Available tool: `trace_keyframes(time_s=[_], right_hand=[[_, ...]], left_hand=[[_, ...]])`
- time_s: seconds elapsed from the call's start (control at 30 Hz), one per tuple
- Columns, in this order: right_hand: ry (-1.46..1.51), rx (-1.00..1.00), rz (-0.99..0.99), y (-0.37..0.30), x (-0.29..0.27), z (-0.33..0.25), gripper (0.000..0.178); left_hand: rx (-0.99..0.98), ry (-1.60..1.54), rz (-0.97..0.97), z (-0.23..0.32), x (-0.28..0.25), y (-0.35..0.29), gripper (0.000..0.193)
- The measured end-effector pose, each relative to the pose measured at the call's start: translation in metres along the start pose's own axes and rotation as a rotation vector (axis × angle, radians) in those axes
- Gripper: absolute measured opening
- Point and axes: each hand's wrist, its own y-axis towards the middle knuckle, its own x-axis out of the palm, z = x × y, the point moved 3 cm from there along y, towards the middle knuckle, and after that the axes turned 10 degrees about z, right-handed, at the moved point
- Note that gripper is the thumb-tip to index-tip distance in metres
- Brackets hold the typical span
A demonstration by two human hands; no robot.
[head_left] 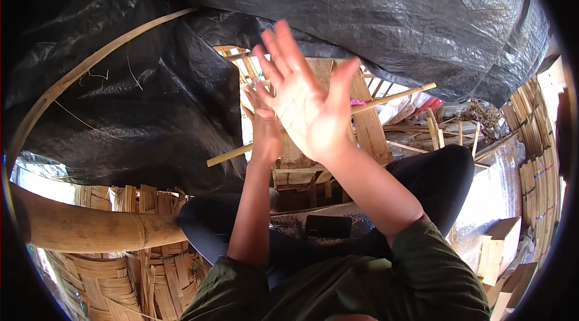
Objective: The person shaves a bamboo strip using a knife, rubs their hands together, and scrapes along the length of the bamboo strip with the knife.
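My right hand (300,98) is raised in the middle with its palm showing and its fingers spread, slightly blurred. Nothing is in it. Just left of it and partly behind it, my left hand (264,125) is held up with its fingers stretched out. I see nothing gripped there. Behind both hands, a thin bamboo stick (398,98) slants across a wooden bench (369,125), rising to the right. My hands hide its middle. A small pink thing (357,103) shows beside my right wrist.
Black plastic sheeting (374,7) hangs above and to the left, with a curved bamboo strip (102,53) along it. A thick bamboo pole (102,227) lies at left. A dark flat rectangular thing (329,226) is between my legs. Bundled bamboo slats (538,176) and wood blocks (499,248) stand at right.
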Motion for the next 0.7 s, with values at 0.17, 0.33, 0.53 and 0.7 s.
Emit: trace_keyframes(time_s=[0.17, 0.33, 0.53, 0.7], right_hand=[[-1.016, -0.13, -0.073, 0.007, -0.025, 0.036, 0.133], [0.238, 0.372, 0.148, -0.023, -0.008, 0.06, 0.119], [-0.193, 0.244, 0.063, -0.02, 0.022, 0.024, 0.097], [-0.543, 0.137, -0.057, -0.013, 0.022, 0.012, 0.118]], left_hand=[[0.212, 2.454, -0.142, -0.014, -0.008, -0.027, 0.103], [0.606, 3.491, -0.485, -0.03, -0.013, -0.006, 0.092], [0.568, 2.606, 0.015, 0.005, -0.018, -0.037, 0.077], [0.54, 2.198, -0.212, 0.007, -0.032, -0.042, 0.07]])
